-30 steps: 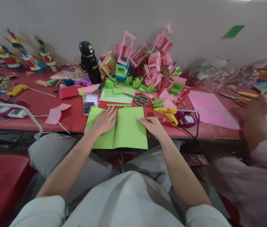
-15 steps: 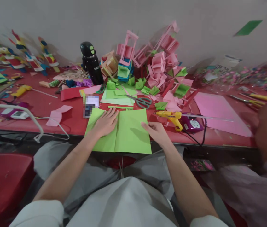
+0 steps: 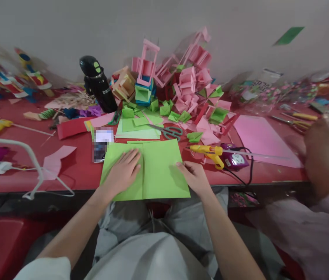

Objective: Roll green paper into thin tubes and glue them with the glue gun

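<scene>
A light green sheet of paper point(image 3: 161, 167) with a crease down its middle lies at the table's front edge, its lower part hanging over. My left hand point(image 3: 124, 170) rests flat on the left half, fingers stretched out and pointing away from me. At the right edge, my right hand point(image 3: 194, 175) pinches the sheet between thumb and curled fingers. Just beyond the sheet lie grey-handled scissors point(image 3: 171, 132). To the right of my right hand is a yellow glue gun point(image 3: 208, 152) with a clear glue stick in it.
Behind stands a pile of folded pink paper pieces point(image 3: 192, 83) beside a black bottle point(image 3: 98, 83). A phone point(image 3: 103, 144) lies left of the sheet. A pink sheet point(image 3: 266, 140) and a purple power socket point(image 3: 234, 158) are on the right, near a co-worker's blurred arm point(image 3: 321, 155).
My view has shifted, so the table items appear moved to the left and lower. My left hand has slid slightly toward me on the paper. My right hand keeps its pinch at the edge.
</scene>
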Demonstrator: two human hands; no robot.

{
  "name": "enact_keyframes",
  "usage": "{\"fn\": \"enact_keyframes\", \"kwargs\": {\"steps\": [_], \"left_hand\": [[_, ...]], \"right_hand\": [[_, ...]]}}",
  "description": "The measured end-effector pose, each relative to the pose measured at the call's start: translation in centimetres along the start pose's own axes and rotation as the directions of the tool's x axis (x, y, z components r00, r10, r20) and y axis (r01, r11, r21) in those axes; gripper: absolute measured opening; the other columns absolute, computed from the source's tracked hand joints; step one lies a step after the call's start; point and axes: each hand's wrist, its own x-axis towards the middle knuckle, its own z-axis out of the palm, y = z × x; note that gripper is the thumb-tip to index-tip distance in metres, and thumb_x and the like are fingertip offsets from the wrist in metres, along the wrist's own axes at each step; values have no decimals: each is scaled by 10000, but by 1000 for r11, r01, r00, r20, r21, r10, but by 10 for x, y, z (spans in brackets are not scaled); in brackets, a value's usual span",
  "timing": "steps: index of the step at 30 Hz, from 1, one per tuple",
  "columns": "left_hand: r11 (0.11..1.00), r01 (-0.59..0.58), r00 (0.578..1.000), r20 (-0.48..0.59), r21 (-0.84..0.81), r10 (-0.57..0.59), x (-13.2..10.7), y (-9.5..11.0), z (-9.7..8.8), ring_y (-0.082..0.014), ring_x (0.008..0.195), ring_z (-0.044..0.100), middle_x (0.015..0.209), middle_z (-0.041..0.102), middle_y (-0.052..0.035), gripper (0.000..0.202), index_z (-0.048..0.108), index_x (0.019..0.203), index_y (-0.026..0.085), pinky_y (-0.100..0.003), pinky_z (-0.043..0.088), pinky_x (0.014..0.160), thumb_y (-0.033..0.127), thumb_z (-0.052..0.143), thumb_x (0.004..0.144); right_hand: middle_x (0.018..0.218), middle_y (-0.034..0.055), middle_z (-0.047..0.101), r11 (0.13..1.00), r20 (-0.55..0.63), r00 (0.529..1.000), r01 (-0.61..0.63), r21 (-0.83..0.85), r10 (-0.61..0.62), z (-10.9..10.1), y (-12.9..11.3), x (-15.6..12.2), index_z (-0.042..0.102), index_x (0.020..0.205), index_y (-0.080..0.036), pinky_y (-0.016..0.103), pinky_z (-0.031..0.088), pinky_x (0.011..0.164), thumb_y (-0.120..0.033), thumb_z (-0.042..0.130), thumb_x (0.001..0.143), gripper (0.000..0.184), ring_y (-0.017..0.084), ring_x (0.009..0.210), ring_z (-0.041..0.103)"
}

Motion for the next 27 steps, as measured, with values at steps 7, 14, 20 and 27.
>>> {"fn": "enact_keyframes", "kwargs": {"steps": [7, 14, 20, 27], "left_hand": [[1000, 11, 1000, -5, -16, -11, 0, -7, 9, -225, 1509, 283, 1619, 333, -68, 552, 400, 1524, 174, -439, 224, 1253, 407, 240, 1051], [1000, 11, 1000, 3, -1, -11, 0, -7, 9, -232, 1512, 274, 1619, 325, -88, 576, 385, 1532, 129, -445, 211, 1252, 405, 234, 1049], [1000, 15, 997, -74, -6, -16, 3, -4, 5, -243, 1464, 377, 1564, 432, -92, 532, 528, 1434, 128, -427, 291, 1225, 400, 293, 1041], [991, 61, 997, -59, 123, -54, -17, 18, -18, -273, 1329, 541, 1445, 581, -61, 449, 668, 1270, 230, -473, 394, 1148, 374, 313, 1036]], "right_hand": [[558, -48, 269, 1000, -11, 1000, 13, -2, -13, -2, 0, -5, 344, 572, -211, 263, 188, 481, -546, 610, 848, 509, 89, 518, 260], [541, -60, 260, 996, 0, 1000, 21, 88, -21, -6, -1, -5, 340, 572, -211, 259, 164, 478, -587, 633, 834, 544, 77, 506, 235], [595, 0, 578, 976, 213, 973, -132, 175, 93, -14, -7, -9, 587, 671, -191, 254, 388, 488, -617, 712, 755, 452, 141, 550, 530], [527, -23, 551, 976, 122, 989, -107, 190, 84, -10, -3, -21, 575, 637, -184, 235, 399, 401, -600, 725, 754, 457, 104, 433, 486]]}}
